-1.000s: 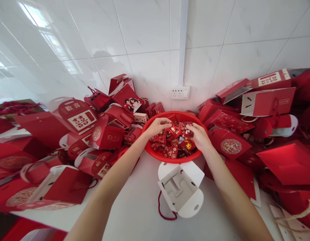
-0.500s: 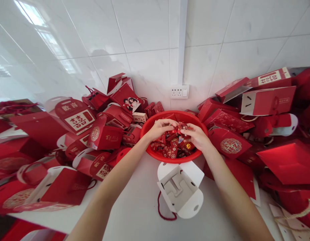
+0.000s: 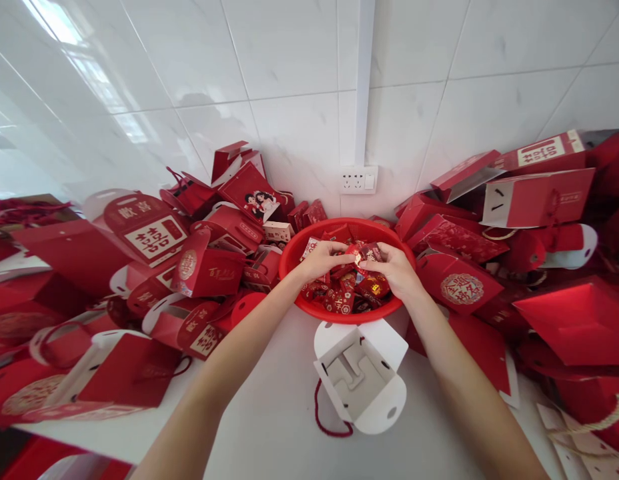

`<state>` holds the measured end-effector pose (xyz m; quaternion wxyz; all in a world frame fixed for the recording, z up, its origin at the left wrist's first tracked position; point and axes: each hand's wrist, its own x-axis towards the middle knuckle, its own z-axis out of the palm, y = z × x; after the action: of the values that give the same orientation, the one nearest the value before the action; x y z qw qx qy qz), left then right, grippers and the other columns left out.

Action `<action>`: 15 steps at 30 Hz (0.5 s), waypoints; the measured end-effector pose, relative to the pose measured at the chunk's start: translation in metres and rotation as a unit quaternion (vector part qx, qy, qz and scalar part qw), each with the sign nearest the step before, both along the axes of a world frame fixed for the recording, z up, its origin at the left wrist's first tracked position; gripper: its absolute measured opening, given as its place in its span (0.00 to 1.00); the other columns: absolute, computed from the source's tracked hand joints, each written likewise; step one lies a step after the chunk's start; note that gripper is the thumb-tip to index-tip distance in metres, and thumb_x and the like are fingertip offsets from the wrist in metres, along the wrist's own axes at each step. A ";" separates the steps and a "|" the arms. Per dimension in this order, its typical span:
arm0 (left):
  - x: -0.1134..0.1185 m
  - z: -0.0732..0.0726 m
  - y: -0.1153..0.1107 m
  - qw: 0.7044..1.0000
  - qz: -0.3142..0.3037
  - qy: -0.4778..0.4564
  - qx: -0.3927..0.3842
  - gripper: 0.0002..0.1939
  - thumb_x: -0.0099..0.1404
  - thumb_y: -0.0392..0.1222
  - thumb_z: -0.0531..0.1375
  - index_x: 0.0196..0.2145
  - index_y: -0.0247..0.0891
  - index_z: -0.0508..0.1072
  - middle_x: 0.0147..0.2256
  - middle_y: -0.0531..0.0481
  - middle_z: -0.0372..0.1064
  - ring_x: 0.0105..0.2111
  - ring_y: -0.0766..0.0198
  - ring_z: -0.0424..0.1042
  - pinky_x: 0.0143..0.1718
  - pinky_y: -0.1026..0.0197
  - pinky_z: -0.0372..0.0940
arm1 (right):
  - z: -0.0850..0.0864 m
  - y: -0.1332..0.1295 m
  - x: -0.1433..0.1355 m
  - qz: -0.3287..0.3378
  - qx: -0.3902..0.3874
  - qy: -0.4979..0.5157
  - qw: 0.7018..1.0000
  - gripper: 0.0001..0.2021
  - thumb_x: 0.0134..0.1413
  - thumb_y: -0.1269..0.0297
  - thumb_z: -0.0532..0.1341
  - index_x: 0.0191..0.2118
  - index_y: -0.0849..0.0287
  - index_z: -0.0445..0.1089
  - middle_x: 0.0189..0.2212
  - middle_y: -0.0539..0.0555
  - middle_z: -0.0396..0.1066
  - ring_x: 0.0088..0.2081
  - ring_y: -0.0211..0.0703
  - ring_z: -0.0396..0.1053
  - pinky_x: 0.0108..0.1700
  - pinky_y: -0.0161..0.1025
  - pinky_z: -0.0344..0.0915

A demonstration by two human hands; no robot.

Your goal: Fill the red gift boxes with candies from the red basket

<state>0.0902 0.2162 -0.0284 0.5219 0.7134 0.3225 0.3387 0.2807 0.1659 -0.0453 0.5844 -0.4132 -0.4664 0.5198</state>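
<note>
Both hands are over a red plastic basket (image 3: pixel 309 310) filled with red-wrapped candies (image 3: pixel 339 300). My left hand (image 3: pixel 325 260) comes in from the left with its fingers closed on a shiny red candy packet (image 3: pixel 357 255). My right hand (image 3: pixel 393 268) pinches a dark red candy packet (image 3: pixel 371 252) beside it, close to the left fingertips. In front of the basket, an open gift box (image 3: pixel 360 379) with white inner flaps stands with nothing inside; its dark red cord handle lies on the table to the left.
Red gift boxes and bags (image 3: pixel 209 267) are heaped on the left of the white table (image 3: pixel 269 427). Another heap of red boxes (image 3: pixel 462 283) rises on the right. A tiled wall with a power socket (image 3: pixel 358 180) stands behind the basket.
The hands have shifted slightly, and the packets at the fingertips now show more clearly. A white-and-red packet shows more at the basket's left. The open box stays in place.
</note>
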 end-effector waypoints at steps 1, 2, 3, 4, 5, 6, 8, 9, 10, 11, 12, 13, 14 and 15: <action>-0.001 0.000 0.000 1.000 0.005 0.006 0.014 0.22 0.52 0.56 0.74 0.35 0.33 0.83 0.35 0.47 0.80 0.37 0.57 0.75 0.43 0.57 0.68 | 0.000 0.000 0.000 0.003 -0.001 -0.001 1.000 0.21 0.24 0.62 0.80 0.30 0.55 0.76 0.29 0.49 0.79 0.33 0.45 0.76 0.42 0.44 0.73; -0.001 0.000 0.001 0.999 0.007 0.012 0.029 0.22 0.52 0.56 0.73 0.34 0.33 0.83 0.35 0.47 0.80 0.36 0.57 0.75 0.43 0.57 0.68 | 0.000 0.000 0.000 0.006 -0.002 -0.003 1.000 0.20 0.25 0.63 0.80 0.30 0.56 0.77 0.29 0.49 0.80 0.32 0.45 0.75 0.41 0.44 0.73; -0.002 0.000 0.001 0.999 0.006 0.020 0.046 0.21 0.53 0.56 0.73 0.34 0.33 0.83 0.34 0.47 0.80 0.36 0.58 0.75 0.43 0.58 0.68 | 0.000 -0.001 -0.001 0.010 -0.004 -0.006 1.000 0.20 0.25 0.63 0.79 0.31 0.56 0.77 0.29 0.50 0.80 0.32 0.45 0.75 0.40 0.44 0.73; -0.002 -0.001 0.001 0.998 0.005 0.029 0.063 0.20 0.54 0.55 0.72 0.33 0.33 0.83 0.33 0.47 0.80 0.35 0.58 0.75 0.42 0.58 0.67 | 0.001 -0.001 -0.001 0.015 -0.005 -0.009 1.000 0.20 0.25 0.63 0.79 0.31 0.56 0.78 0.29 0.50 0.80 0.31 0.45 0.75 0.40 0.44 0.72; -0.003 -0.001 0.001 0.996 0.003 0.038 0.079 0.20 0.55 0.55 0.72 0.32 0.33 0.83 0.32 0.48 0.79 0.34 0.59 0.74 0.41 0.58 0.67 | 0.001 -0.001 -0.001 0.018 -0.006 -0.012 1.000 0.19 0.25 0.63 0.79 0.31 0.57 0.78 0.28 0.50 0.79 0.30 0.45 0.75 0.39 0.43 0.72; -0.003 -0.001 0.001 0.995 0.002 0.045 0.093 0.20 0.55 0.56 0.71 0.32 0.33 0.82 0.32 0.48 0.79 0.33 0.59 0.74 0.40 0.59 0.67 | 0.001 -0.001 -0.001 0.019 -0.006 -0.014 1.000 0.20 0.25 0.64 0.79 0.32 0.57 0.79 0.28 0.50 0.79 0.30 0.45 0.75 0.38 0.43 0.72; -0.002 -0.002 0.000 0.993 0.001 0.053 0.105 0.21 0.56 0.57 0.71 0.32 0.32 0.82 0.32 0.47 0.79 0.33 0.59 0.74 0.40 0.59 0.67 | 0.001 -0.002 -0.001 0.016 -0.005 -0.017 1.000 0.20 0.25 0.64 0.79 0.31 0.57 0.79 0.28 0.50 0.79 0.30 0.44 0.74 0.38 0.42 0.71; -0.001 -0.002 -0.001 0.993 0.000 0.053 0.104 0.22 0.56 0.57 0.71 0.33 0.32 0.82 0.33 0.47 0.79 0.34 0.58 0.74 0.40 0.59 0.67 | 0.001 -0.002 -0.001 0.013 -0.005 -0.016 1.000 0.20 0.24 0.64 0.79 0.31 0.57 0.79 0.28 0.50 0.79 0.30 0.44 0.74 0.38 0.41 0.70; -0.001 -0.002 -0.002 0.994 0.000 0.049 0.099 0.22 0.56 0.58 0.71 0.34 0.32 0.82 0.34 0.46 0.80 0.36 0.57 0.75 0.42 0.58 0.67 | 0.000 -0.002 -0.001 0.007 -0.005 -0.014 1.000 0.19 0.24 0.64 0.80 0.31 0.57 0.79 0.28 0.50 0.79 0.30 0.44 0.74 0.38 0.41 0.70; 0.000 -0.002 -0.002 0.995 0.002 0.042 0.091 0.23 0.57 0.58 0.70 0.36 0.33 0.82 0.36 0.46 0.80 0.38 0.56 0.76 0.44 0.58 0.68 | 0.000 -0.001 -0.001 0.000 -0.006 -0.010 1.000 0.19 0.24 0.64 0.80 0.30 0.57 0.78 0.28 0.50 0.79 0.30 0.44 0.73 0.37 0.41 0.70; 0.001 -0.003 -0.002 0.996 0.005 0.032 0.082 0.22 0.58 0.58 0.69 0.37 0.33 0.82 0.39 0.45 0.81 0.41 0.55 0.76 0.47 0.57 0.68 | -0.001 -0.001 -0.001 -0.009 -0.006 -0.003 1.000 0.19 0.24 0.63 0.80 0.30 0.57 0.78 0.27 0.50 0.79 0.30 0.44 0.73 0.37 0.41 0.70; 0.002 -0.004 -0.002 0.997 0.012 0.023 0.073 0.21 0.60 0.57 0.67 0.38 0.34 0.82 0.41 0.45 0.81 0.43 0.54 0.76 0.49 0.56 0.67 | -0.002 0.000 0.000 -0.019 -0.007 0.006 1.000 0.19 0.24 0.62 0.80 0.29 0.57 0.77 0.27 0.49 0.79 0.30 0.43 0.73 0.37 0.41 0.70; 0.002 -0.006 0.000 0.997 0.025 0.020 0.063 0.20 0.63 0.56 0.65 0.38 0.34 0.82 0.41 0.44 0.81 0.44 0.54 0.76 0.51 0.56 0.67 | -0.003 0.000 0.000 -0.031 -0.008 0.015 0.999 0.19 0.25 0.61 0.80 0.29 0.57 0.77 0.27 0.49 0.78 0.30 0.43 0.73 0.37 0.41 0.71; 0.002 -0.008 0.002 0.997 0.039 0.036 0.052 0.18 0.65 0.53 0.62 0.38 0.35 0.81 0.41 0.44 0.81 0.45 0.55 0.76 0.52 0.56 0.67 | -0.004 0.001 0.001 -0.043 -0.009 0.024 0.999 0.19 0.25 0.61 0.79 0.29 0.57 0.76 0.27 0.49 0.78 0.30 0.43 0.73 0.37 0.41 0.71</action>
<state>0.0921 0.2180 -0.0360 0.4587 0.7379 0.3509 0.3493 0.2815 0.1672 -0.0494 0.6138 -0.4257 -0.4288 0.5081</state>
